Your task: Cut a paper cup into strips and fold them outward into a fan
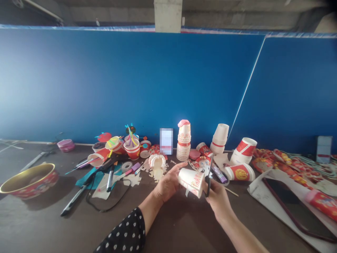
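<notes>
My left hand [169, 183] is closed around a white paper cup [190, 178] with red marks near its rim. The cup lies tilted on its side in the air, its wider end towards my right hand. In my right hand [216, 197] is a pair of dark scissors [207, 182], blades pointing up beside the cup's rim. A small cut strip hangs under the cup. Just beyond my left hand stands a cut paper shape [157, 165] with a ragged edge, among white paper scraps.
A tall stack of paper cups [183, 142] stands behind my hands, beside a propped phone [166, 141]. Left are decorated cups [132, 149], a marker [110, 179], a cable and a gold-rimmed bowl [28, 181]. Right are red cups [240, 172] and a large phone [297, 207] on paper.
</notes>
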`<action>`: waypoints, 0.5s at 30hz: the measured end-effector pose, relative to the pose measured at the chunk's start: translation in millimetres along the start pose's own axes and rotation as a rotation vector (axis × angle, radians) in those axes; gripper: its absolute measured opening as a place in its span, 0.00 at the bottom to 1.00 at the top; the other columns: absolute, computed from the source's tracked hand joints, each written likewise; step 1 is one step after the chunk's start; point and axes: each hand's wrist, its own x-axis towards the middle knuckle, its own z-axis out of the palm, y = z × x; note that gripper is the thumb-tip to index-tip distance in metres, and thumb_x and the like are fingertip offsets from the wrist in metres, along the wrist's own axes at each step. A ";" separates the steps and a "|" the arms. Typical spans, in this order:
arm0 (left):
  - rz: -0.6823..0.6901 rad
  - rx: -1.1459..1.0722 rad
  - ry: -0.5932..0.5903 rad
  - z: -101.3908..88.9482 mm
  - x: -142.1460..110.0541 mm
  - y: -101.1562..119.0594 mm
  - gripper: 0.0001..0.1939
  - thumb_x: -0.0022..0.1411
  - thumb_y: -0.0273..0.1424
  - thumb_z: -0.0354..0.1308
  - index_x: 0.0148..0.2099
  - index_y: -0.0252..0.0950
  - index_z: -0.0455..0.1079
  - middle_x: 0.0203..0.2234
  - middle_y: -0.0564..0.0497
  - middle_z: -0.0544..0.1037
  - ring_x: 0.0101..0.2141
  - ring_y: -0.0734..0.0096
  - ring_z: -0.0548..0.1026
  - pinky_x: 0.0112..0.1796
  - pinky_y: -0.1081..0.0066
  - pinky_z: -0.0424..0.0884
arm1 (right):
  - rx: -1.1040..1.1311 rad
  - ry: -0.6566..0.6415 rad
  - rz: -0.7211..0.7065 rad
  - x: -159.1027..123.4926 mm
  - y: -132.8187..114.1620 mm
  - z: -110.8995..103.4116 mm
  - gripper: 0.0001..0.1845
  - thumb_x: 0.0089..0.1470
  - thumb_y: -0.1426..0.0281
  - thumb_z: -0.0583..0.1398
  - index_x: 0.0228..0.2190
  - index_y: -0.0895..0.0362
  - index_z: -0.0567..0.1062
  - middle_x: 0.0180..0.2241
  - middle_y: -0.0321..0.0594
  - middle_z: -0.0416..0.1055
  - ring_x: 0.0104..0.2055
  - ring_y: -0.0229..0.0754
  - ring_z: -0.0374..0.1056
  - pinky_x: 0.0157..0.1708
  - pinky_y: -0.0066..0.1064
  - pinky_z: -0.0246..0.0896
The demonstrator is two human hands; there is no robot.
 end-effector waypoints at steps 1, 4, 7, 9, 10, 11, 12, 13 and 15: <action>-0.012 -0.016 0.013 -1.1 0.6 -1.0 0.27 0.45 0.35 0.59 0.50 0.35 0.66 0.33 0.46 0.72 0.28 0.68 0.70 0.25 0.74 0.63 | -0.051 -0.001 -0.037 1.7 0.7 -1.9 0.19 0.41 0.54 0.62 0.22 0.58 0.69 0.18 0.35 0.66 0.21 0.37 0.59 0.21 0.28 0.52; -0.068 0.019 0.064 -1.0 1.6 -4.6 0.24 0.52 0.44 0.56 0.48 0.35 0.68 0.31 0.46 0.72 0.26 0.70 0.69 0.23 0.75 0.63 | -0.239 0.016 -0.113 5.2 3.8 -7.3 0.18 0.42 0.55 0.61 0.21 0.59 0.70 0.19 0.37 0.68 0.24 0.41 0.62 0.24 0.29 0.54; -0.126 0.135 0.067 3.2 0.9 -6.6 0.21 0.53 0.43 0.57 0.44 0.34 0.70 0.26 0.47 0.72 0.22 0.74 0.69 0.21 0.76 0.62 | -0.399 0.045 -0.147 6.7 6.2 -10.9 0.18 0.44 0.55 0.59 0.20 0.59 0.70 0.19 0.37 0.67 0.23 0.41 0.61 0.22 0.28 0.52; -0.153 0.174 0.038 5.5 0.4 -7.2 0.18 0.53 0.40 0.59 0.42 0.33 0.70 0.23 0.48 0.71 0.20 0.75 0.68 0.20 0.77 0.62 | -0.432 0.056 -0.155 7.3 6.5 -12.4 0.19 0.46 0.55 0.58 0.20 0.59 0.69 0.19 0.36 0.67 0.23 0.39 0.60 0.21 0.27 0.52; -0.155 0.177 0.037 5.8 0.5 -7.6 0.18 0.52 0.40 0.59 0.41 0.33 0.70 0.22 0.49 0.71 0.19 0.76 0.68 0.19 0.77 0.62 | -0.439 0.065 -0.154 7.7 6.2 -12.8 0.19 0.46 0.55 0.58 0.20 0.59 0.69 0.18 0.36 0.66 0.22 0.39 0.59 0.21 0.27 0.51; -0.153 0.177 0.054 5.5 1.1 -8.1 0.18 0.52 0.40 0.59 0.40 0.33 0.70 0.21 0.50 0.71 0.18 0.77 0.68 0.19 0.78 0.61 | -0.445 0.078 -0.155 7.9 5.5 -13.2 0.19 0.46 0.55 0.58 0.20 0.58 0.68 0.18 0.35 0.65 0.22 0.38 0.59 0.21 0.27 0.51; -0.143 0.176 0.086 4.5 2.1 -8.9 0.18 0.52 0.41 0.59 0.40 0.33 0.70 0.20 0.50 0.71 0.18 0.77 0.67 0.18 0.78 0.60 | -0.453 0.095 -0.157 8.1 4.6 -13.5 0.19 0.47 0.54 0.57 0.19 0.58 0.68 0.17 0.35 0.65 0.22 0.38 0.58 0.21 0.27 0.50; -0.124 0.174 0.127 2.8 3.5 -9.8 0.18 0.52 0.41 0.59 0.40 0.33 0.69 0.20 0.50 0.71 0.18 0.77 0.67 0.18 0.78 0.60 | -0.464 0.107 -0.161 8.1 3.6 -13.6 0.20 0.47 0.54 0.57 0.18 0.58 0.67 0.17 0.35 0.64 0.22 0.38 0.58 0.21 0.27 0.50; -0.071 0.172 0.219 -1.7 7.2 -11.7 0.19 0.52 0.43 0.60 0.40 0.33 0.69 0.20 0.51 0.71 0.18 0.78 0.68 0.18 0.79 0.58 | -0.479 0.107 -0.170 7.5 1.2 -13.1 0.20 0.47 0.54 0.57 0.17 0.57 0.65 0.16 0.34 0.64 0.22 0.38 0.58 0.21 0.27 0.50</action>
